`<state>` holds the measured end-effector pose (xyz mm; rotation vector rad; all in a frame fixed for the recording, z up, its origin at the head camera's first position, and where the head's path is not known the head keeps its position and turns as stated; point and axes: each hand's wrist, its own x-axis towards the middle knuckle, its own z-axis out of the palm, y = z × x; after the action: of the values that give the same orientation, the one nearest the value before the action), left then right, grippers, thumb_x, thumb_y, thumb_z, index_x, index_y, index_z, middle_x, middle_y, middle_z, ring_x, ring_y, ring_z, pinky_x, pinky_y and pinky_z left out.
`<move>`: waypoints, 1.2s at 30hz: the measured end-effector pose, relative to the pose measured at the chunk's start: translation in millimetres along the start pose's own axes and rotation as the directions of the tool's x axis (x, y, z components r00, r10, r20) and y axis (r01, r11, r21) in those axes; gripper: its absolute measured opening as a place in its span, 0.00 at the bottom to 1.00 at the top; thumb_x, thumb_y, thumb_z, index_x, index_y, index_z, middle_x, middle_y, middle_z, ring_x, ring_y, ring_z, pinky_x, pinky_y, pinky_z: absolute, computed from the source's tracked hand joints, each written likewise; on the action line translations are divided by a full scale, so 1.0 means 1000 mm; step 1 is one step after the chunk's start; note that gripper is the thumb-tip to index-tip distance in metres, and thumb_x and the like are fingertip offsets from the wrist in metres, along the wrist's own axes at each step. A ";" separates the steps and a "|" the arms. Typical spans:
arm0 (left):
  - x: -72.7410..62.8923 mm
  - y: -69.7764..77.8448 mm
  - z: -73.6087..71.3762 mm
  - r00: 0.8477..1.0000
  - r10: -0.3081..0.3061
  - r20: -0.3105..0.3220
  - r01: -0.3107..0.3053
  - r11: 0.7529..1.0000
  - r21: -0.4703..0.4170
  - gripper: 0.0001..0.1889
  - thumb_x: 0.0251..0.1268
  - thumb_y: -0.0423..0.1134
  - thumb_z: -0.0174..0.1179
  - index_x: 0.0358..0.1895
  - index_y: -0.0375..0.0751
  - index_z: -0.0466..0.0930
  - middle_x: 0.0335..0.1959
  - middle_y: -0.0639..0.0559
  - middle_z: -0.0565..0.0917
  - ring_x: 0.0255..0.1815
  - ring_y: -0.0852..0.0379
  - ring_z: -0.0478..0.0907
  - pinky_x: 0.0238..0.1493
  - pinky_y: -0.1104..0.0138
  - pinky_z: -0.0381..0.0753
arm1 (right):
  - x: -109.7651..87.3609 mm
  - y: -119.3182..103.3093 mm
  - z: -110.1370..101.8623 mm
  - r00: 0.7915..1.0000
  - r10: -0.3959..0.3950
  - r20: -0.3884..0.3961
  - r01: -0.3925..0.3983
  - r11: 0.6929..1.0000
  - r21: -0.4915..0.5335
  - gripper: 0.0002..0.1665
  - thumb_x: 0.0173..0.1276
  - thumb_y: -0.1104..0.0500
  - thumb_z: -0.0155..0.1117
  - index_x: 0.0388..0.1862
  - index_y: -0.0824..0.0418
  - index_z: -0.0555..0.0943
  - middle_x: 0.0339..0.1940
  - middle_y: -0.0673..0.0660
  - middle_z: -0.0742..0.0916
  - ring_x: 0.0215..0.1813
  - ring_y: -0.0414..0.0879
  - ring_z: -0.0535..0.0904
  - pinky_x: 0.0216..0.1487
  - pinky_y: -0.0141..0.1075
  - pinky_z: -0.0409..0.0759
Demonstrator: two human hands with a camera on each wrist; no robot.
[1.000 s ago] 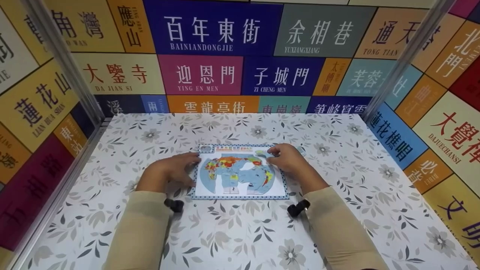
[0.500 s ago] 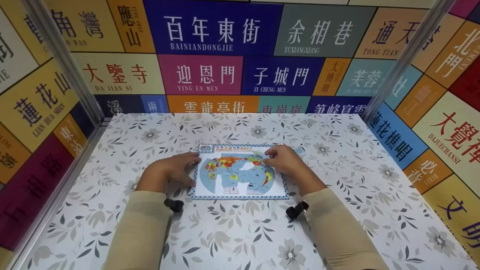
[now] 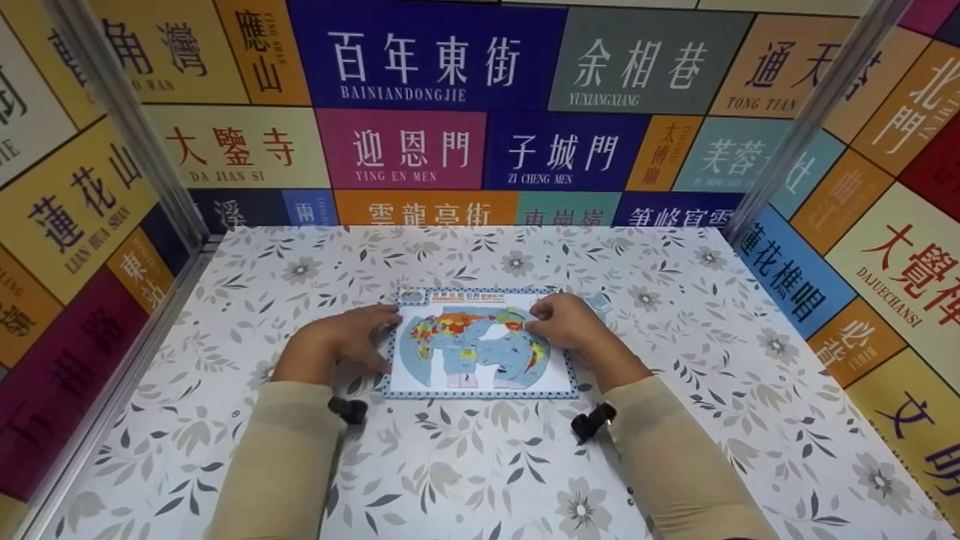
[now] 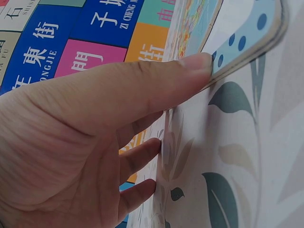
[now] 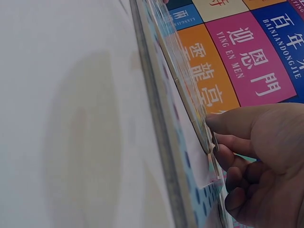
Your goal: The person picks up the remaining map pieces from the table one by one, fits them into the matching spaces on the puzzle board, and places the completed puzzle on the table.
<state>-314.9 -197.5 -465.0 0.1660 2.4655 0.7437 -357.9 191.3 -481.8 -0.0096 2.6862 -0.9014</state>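
Observation:
A world map jigsaw board [image 3: 480,394] with a dotted blue border lies on the table, its map partly filled with pieces and white gaps showing. At its left edge my left hand [image 3: 341,337] rests with fingers spread; in the left wrist view the straight thumb [image 4: 190,69] touches the border near a corner. My right hand [image 3: 577,326] is over the board's upper right part. In the right wrist view its thumb and index finger pinch a thin puzzle piece [image 5: 215,138], seen edge-on, close over the map. The other fingers are curled in.
Beyond the board's upper right corner lies a light blue piece [image 3: 598,302], partly behind the right hand. The table [image 3: 480,465] has a floral cover. Panels with Chinese lettering [image 3: 427,60] enclose its back and sides.
The right hand has shifted slightly left and down over the board, uncovering more of the light blue piece behind it. The left hand has stayed in place.

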 end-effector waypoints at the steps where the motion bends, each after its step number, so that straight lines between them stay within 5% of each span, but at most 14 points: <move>1: 0.000 -0.001 0.000 1.000 0.006 0.000 -0.006 1.000 0.011 0.53 0.53 0.45 0.83 0.84 0.65 0.64 0.91 0.62 0.52 0.93 0.44 0.41 0.90 0.38 0.45 | 0.000 0.000 0.000 1.000 -0.013 0.000 0.013 1.000 -0.008 0.24 0.73 0.47 0.74 0.64 0.54 0.86 0.57 0.54 0.87 0.59 0.50 0.82 0.68 0.46 0.81; 6: 0.002 -0.004 0.001 1.000 0.028 -0.002 -0.028 0.998 0.061 0.54 0.54 0.47 0.83 0.84 0.66 0.62 0.91 0.61 0.51 0.93 0.43 0.42 0.90 0.37 0.46 | 0.000 0.004 0.000 0.998 -0.059 0.003 0.059 0.998 -0.030 0.26 0.73 0.46 0.73 0.64 0.56 0.86 0.58 0.56 0.88 0.59 0.50 0.82 0.65 0.46 0.82; 21: 0.003 -0.003 0.001 1.000 0.017 -0.005 -0.017 0.998 0.066 0.53 0.55 0.48 0.82 0.84 0.67 0.62 0.91 0.62 0.51 0.93 0.43 0.42 0.89 0.37 0.46 | 0.000 -0.001 0.000 1.000 0.015 0.022 -0.015 1.000 0.004 0.24 0.72 0.48 0.75 0.62 0.54 0.86 0.58 0.54 0.87 0.59 0.50 0.82 0.65 0.44 0.82; 36: 0.001 -0.001 0.000 1.000 0.003 -0.001 -0.003 1.000 -0.021 0.53 0.54 0.44 0.84 0.83 0.66 0.64 0.91 0.63 0.51 0.93 0.43 0.40 0.90 0.38 0.43 | -0.002 0.004 -0.001 0.999 -0.051 0.016 0.051 0.999 -0.015 0.25 0.73 0.48 0.73 0.65 0.55 0.85 0.60 0.54 0.88 0.60 0.50 0.82 0.68 0.47 0.81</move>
<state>-315.3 -198.3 -466.3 0.1616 2.4578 0.7703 -356.0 195.5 -482.8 -0.0889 2.6898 -0.8920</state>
